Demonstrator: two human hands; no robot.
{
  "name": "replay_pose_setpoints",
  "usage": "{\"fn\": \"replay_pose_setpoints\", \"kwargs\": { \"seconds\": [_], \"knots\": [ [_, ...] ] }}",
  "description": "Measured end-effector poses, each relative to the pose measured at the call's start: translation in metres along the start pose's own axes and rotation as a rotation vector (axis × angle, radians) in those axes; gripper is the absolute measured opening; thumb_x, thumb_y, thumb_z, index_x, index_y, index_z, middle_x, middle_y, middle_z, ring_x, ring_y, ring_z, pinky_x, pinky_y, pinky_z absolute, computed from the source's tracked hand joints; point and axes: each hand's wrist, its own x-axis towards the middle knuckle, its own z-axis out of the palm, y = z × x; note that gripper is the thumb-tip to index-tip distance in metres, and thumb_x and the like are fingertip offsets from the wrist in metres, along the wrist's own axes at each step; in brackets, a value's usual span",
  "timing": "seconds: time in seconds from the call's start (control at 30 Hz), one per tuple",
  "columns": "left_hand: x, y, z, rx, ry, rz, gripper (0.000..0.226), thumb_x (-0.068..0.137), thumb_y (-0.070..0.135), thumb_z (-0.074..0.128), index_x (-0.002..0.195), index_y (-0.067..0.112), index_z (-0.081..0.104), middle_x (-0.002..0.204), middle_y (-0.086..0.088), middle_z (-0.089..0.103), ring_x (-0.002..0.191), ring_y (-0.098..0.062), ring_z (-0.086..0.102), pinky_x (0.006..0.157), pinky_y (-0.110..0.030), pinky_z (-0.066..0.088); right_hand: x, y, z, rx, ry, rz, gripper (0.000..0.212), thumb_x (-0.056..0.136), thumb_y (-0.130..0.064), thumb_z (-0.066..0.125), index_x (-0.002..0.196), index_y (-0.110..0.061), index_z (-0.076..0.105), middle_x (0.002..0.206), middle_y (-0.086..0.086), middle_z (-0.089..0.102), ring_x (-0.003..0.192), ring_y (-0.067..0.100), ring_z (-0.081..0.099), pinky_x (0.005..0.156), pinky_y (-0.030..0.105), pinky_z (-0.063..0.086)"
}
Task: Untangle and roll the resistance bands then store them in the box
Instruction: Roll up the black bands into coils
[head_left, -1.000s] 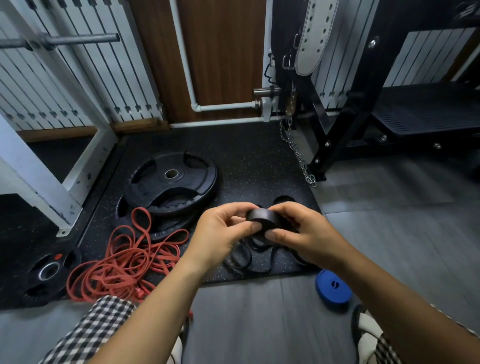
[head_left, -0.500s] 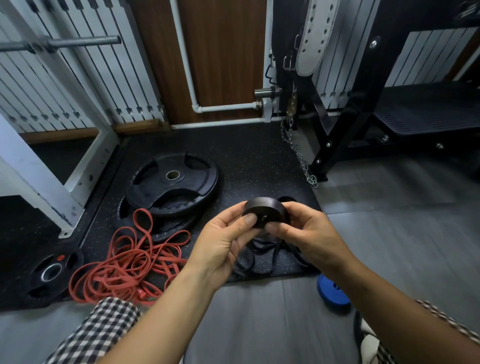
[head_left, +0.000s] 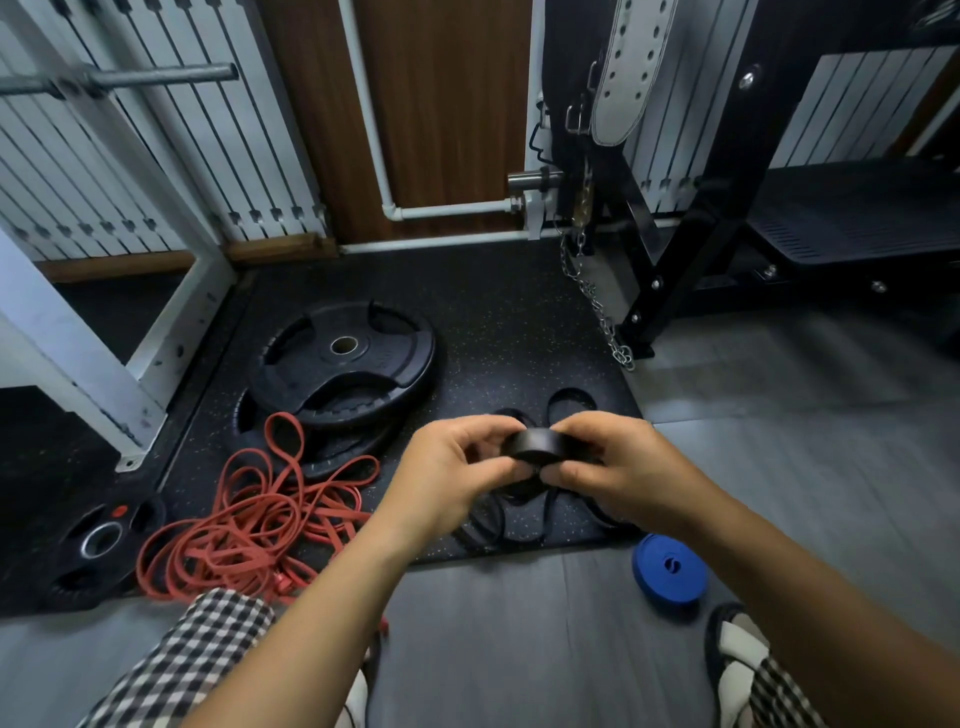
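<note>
Head: left hand (head_left: 445, 470), right hand (head_left: 621, 467) pinch black roll (head_left: 540, 446).

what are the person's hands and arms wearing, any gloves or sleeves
Nothing: the left hand and right hand are bare, with no gloves, rings or watch in view, and both forearms are uncovered to the frame edge, no sleeves showing.

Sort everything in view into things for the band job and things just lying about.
Job: black band roll, held by left hand and right hand; its loose black tail; red band tangle; blue rolled band.
Lying about: weight plates; chain; lifting belt; bench.
</note>
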Motion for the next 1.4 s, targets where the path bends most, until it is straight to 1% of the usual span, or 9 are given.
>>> {"fn": "replay_pose_setpoints", "kwargs": {
  "seconds": [0.1,0.47,0.57,0.63,0.77,0.9,1.03,1.3,1.4],
  "knots": [
    [0.0,0.008,0.0,-0.309,0.079,-0.083,0.03,0.072,-0.011,0.068,0.095,0.009,0.068,0.067,0.007,0.07,0.064,-0.001,0.063,0.065,-0.012,0.049,0.0,-0.003,-0.004,0.404,0.039,0.033,0.026,0.074,-0.002,0.073,0.087,-0.022,0.063,0.088,-0.004,0.062,0.078,0.006,0.061,0.072,0.017,0.051],
    [-0.003,0.011,0.008,-0.942,0.128,-0.217,0.033,0.066,0.003,0.06,0.098,0.004,0.065,0.085,-0.007,0.073,0.078,-0.015,0.071,0.064,-0.02,0.056,0.002,-0.014,0.014,0.655,0.171,-0.053,0.024,0.074,-0.019,0.067,0.097,-0.022,0.063,0.088,-0.005,0.07,0.083,0.004,0.066,0.074,0.016,0.05],
    [-0.002,0.011,0.002,-0.833,0.039,-0.228,0.033,0.066,0.002,0.062,0.099,0.006,0.064,0.088,-0.007,0.072,0.08,-0.016,0.07,0.066,-0.021,0.057,0.005,-0.008,0.002,0.328,0.146,-0.095,0.017,0.081,-0.014,0.068,0.095,-0.024,0.063,0.091,-0.005,0.064,0.083,0.007,0.063,0.075,0.014,0.048],
    [-0.001,0.009,-0.005,-0.526,-0.017,-0.157,0.039,0.068,0.001,0.068,0.104,0.016,0.064,0.093,-0.002,0.072,0.085,-0.011,0.069,0.07,-0.019,0.054,0.006,-0.001,-0.004,0.044,0.148,-0.151,0.017,0.083,-0.018,0.067,0.1,-0.018,0.065,0.087,-0.009,0.058,0.083,0.005,0.056,0.075,0.012,0.042],
    [0.001,0.002,-0.01,0.1,-0.052,0.075,0.045,0.072,0.011,0.076,0.104,0.039,0.062,0.1,0.003,0.069,0.089,-0.011,0.064,0.082,-0.023,0.051,0.002,0.003,-0.001,-0.279,0.039,-0.184,0.039,0.076,-0.038,0.052,0.105,-0.015,0.064,0.089,-0.008,0.052,0.09,0.012,0.05,0.081,0.028,0.042],
    [0.0,0.008,-0.006,-0.083,-0.005,0.075,0.031,0.07,0.004,0.073,0.086,0.03,0.071,0.079,-0.018,0.069,0.071,-0.017,0.06,0.071,-0.026,0.05,-0.002,-0.003,-0.003,-0.051,0.077,-0.15,0.024,0.079,-0.025,0.069,0.102,-0.02,0.064,0.093,-0.004,0.062,0.089,0.006,0.056,0.081,0.019,0.044],
    [-0.002,0.015,-0.001,-0.342,0.074,0.032,0.03,0.073,-0.013,0.064,0.089,0.012,0.066,0.067,0.007,0.07,0.066,0.0,0.064,0.064,-0.011,0.049,-0.003,-0.011,-0.009,0.392,0.092,-0.039,0.027,0.075,-0.007,0.072,0.095,-0.021,0.061,0.088,-0.006,0.064,0.075,-0.007,0.06,0.067,0.007,0.045],
    [-0.001,0.011,-0.003,-0.463,0.154,0.025,0.028,0.072,-0.006,0.065,0.092,0.014,0.067,0.077,0.004,0.073,0.074,-0.004,0.067,0.066,-0.014,0.05,-0.003,-0.011,-0.001,0.415,0.139,-0.033,0.021,0.079,-0.01,0.069,0.096,-0.022,0.063,0.092,0.004,0.071,0.087,0.015,0.068,0.078,0.024,0.055],
    [-0.001,0.007,-0.002,-0.527,0.106,-0.035,0.027,0.071,-0.004,0.065,0.093,0.012,0.066,0.079,0.003,0.073,0.076,-0.005,0.068,0.067,-0.015,0.051,-0.004,-0.01,-0.006,0.372,0.11,-0.028,0.023,0.08,-0.008,0.068,0.094,-0.026,0.064,0.09,-0.001,0.072,0.083,0.007,0.067,0.072,0.017,0.053]
  ]
}}
